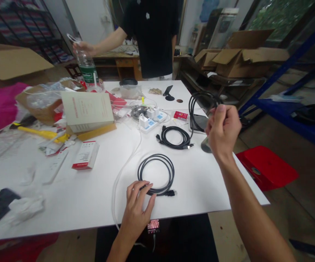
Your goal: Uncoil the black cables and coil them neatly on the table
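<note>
A coiled black cable (pixel 173 171) lies near the table's front edge, its plug end at the lower right. My left hand (pixel 139 203) rests at the coil's lower left, fingers apart and touching it. Raised above the right side of the table, my right hand (pixel 225 127) is closed round a looped black cable (pixel 192 109) that hangs to its left. Another coiled black cable (pixel 176 146) with several plugs lies on the table just behind the first coil.
On the white table (pixel 190 203) are power strips (pixel 149 125), a red card box (pixel 180 115), a red-white box (pixel 86 155) and clutter at the left. A white cord runs left of the coil. Across the table a person (pixel 154 40) holds a bottle (pixel 88 71).
</note>
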`<state>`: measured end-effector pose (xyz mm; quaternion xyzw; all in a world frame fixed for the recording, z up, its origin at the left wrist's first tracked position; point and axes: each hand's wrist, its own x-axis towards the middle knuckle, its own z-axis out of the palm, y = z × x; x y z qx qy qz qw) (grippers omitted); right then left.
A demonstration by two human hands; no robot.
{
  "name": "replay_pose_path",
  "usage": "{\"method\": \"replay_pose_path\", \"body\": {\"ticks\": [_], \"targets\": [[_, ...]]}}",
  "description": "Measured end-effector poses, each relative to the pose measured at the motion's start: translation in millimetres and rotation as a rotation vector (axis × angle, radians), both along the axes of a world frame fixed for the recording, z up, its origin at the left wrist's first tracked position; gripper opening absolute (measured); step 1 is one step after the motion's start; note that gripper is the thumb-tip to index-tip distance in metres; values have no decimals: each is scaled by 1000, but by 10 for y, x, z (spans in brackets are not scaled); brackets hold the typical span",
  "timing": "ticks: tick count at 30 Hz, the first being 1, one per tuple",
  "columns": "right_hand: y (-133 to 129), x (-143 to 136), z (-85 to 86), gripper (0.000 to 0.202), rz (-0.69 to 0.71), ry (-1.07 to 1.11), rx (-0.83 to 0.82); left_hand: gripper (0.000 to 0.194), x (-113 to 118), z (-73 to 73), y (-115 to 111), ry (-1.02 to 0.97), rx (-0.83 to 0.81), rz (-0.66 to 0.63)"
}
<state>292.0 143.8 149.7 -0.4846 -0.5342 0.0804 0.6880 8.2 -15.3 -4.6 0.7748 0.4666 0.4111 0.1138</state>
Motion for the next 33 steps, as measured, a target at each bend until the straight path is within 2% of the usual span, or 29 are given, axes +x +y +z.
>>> {"method": "replay_pose_path", "body": {"ticks": [3,6,10,14,16,17,19,21,24,27,30,33], "targets": [[-343,-160,400,34,21,107,179,39,-15,2,-14,-25,24,-18],[-692,-296,673,29,20,132,274,39,-47,-15,-22,-43,28,-39],[-1117,-429,918,28,-4,234,287,45,-47,-6,-76,-92,-20,-57],[-1448,-511,1003,30,55,302,229,80,107,106,-308,-238,-214,-131],[-1570,-529,949,30,119,320,177,96,213,189,-480,-329,-307,-201],[-1623,-535,898,30,159,330,147,97,258,232,-563,-378,-344,-233],[-1724,-544,761,30,239,353,73,84,314,314,-698,-489,-419,-272],[-1829,-552,594,31,293,380,-6,63,313,381,-772,-614,-496,-277],[-1999,-554,322,31,355,363,-142,43,221,453,-786,-821,-561,-208],[-2143,-508,63,34,398,190,-334,37,85,524,-764,-974,-624,-84],[-2219,-378,-166,40,344,37,-459,36,-52,618,-753,-1114,-675,2],[-2258,-141,-374,43,247,55,-476,40,-203,705,-738,-1247,-669,53]]}}
